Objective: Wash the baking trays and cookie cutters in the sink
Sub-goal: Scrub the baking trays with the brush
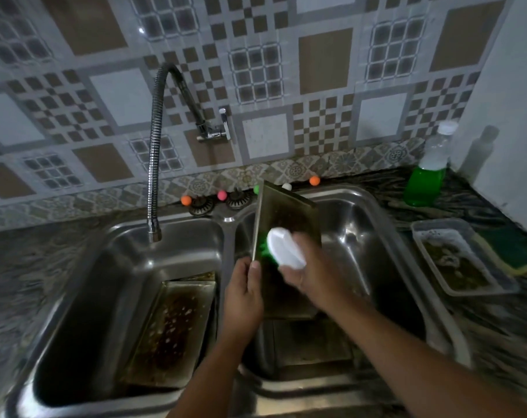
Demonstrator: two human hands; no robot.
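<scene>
Hands work over the right bowl of a steel double sink (362, 206) in the head view. The left hand (244, 294) grips the left edge of a dirty baking tray (286, 212), thumb on the front and fingers curled behind it. This tray stands tilted up over the right bowl, its far end leaning toward the wall. The right hand (310, 267) is curled around a white brush with green bristles (286, 247) and presses it on the tray face, just beside the left hand. Another tray (310, 342) lies flat at the bottom of the right bowl, under the hands. A second dirty tray (171, 333) leans in the left bowl, well apart from both hands. A bendy tap (155, 164) hangs over the left bowl. On the table to the right sit a clear tub (455, 254), a sponge (509, 251) and a bottle of green soap (428, 173).
</scene>
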